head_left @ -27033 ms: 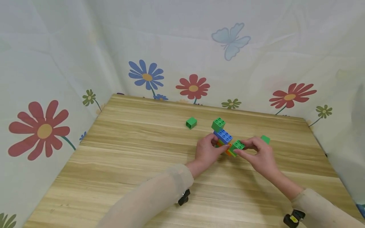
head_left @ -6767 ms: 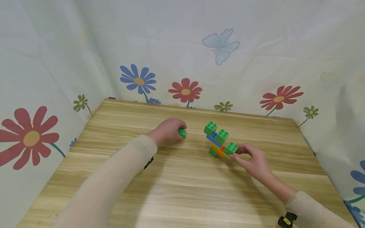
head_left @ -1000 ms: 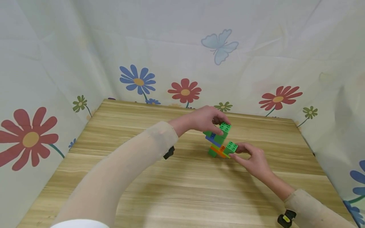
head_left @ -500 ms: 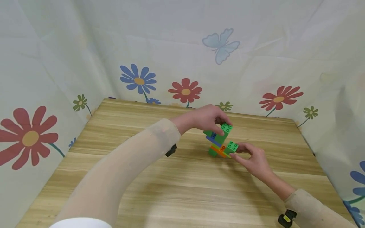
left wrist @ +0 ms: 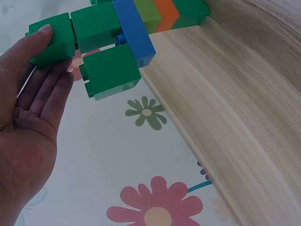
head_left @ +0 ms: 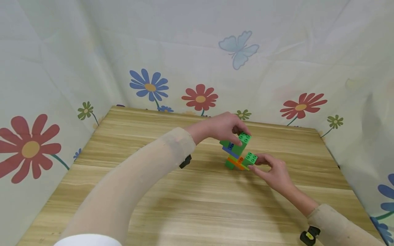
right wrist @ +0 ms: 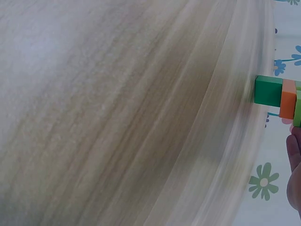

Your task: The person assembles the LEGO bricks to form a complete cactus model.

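Observation:
A stack of toy building bricks stands on the table. From the bottom, its green brick (left wrist: 190,12), orange brick (left wrist: 167,14), lime brick (left wrist: 148,14) and blue brick (left wrist: 134,30) show in the left wrist view. Two green bricks rest side by side on the blue one. My left hand (head_left: 226,126) pinches a further green brick (head_left: 245,137) between thumb and fingers, on top of the nearer one; a thin dark line runs between them. My right hand (head_left: 277,172) pinches a lower green brick (head_left: 249,159) at the stack's right side, over a lime piece.
The wooden table (head_left: 197,205) reaches back to a white cloth (head_left: 184,44) printed with flowers and a butterfly. Both forearms wear beige sleeves, with a black wrist device (head_left: 309,235) by the right cuff.
Since about seven seconds ago, my left hand has carried the green brick from the table's left side onto the stack. My right hand has stayed put. Over the last second almost nothing moved.

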The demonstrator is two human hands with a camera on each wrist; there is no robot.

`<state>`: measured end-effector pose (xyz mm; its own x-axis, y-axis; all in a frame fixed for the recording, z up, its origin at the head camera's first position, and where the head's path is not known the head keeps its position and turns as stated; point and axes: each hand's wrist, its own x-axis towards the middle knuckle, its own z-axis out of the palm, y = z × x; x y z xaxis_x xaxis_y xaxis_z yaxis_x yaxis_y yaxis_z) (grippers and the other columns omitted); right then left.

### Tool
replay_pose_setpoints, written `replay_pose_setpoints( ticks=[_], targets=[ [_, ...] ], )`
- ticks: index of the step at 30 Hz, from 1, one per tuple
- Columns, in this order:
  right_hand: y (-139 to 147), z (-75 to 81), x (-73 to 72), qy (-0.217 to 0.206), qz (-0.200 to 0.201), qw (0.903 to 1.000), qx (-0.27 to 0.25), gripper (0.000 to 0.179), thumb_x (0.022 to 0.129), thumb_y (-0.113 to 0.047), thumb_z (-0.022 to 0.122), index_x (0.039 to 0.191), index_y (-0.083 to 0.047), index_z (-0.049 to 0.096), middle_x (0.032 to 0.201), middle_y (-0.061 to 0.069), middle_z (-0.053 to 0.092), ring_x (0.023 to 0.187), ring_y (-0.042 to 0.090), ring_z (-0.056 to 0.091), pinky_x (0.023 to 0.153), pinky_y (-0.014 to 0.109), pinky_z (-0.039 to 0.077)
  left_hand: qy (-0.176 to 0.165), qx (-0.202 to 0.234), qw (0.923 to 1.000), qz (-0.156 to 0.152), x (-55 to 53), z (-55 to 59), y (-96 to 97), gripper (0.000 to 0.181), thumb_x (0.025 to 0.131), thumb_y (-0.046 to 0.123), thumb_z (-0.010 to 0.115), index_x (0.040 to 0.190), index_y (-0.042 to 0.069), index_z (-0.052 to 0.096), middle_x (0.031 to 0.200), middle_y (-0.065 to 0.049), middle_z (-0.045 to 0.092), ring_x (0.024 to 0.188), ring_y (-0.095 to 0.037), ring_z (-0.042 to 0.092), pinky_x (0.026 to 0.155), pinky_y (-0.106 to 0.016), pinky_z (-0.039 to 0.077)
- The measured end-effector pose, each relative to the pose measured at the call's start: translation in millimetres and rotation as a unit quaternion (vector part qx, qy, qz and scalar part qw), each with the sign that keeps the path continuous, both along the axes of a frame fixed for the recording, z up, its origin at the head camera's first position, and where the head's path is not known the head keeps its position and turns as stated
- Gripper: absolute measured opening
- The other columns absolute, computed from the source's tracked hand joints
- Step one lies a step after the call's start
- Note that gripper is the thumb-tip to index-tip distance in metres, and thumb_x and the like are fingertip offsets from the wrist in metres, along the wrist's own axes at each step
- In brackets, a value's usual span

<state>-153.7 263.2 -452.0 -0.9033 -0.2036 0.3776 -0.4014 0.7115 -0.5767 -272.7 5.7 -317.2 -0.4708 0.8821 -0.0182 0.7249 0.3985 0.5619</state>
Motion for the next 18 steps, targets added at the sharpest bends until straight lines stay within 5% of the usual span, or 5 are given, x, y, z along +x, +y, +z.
replay_pose_setpoints(
  ticks=[18],
  targets=[
    [1.0,0.5,-1.6,0.008,0.008,0.9999,0.000,0.033,0.088,-0.011,0.090,0.117,-0.009,0.076,0.101,-0.001,0.080,0.091,0.012,0.076,0.082,0.047,0.065,-0.037,0.003,0.9992,0.013,-1.4,0.2,1.9,0.043,0.099,0.020,0.080,0.141,0.014,0.071,0.119,0.002,0.077,0.106,-0.010,0.070,0.094,-0.023,0.057]
  ],
)
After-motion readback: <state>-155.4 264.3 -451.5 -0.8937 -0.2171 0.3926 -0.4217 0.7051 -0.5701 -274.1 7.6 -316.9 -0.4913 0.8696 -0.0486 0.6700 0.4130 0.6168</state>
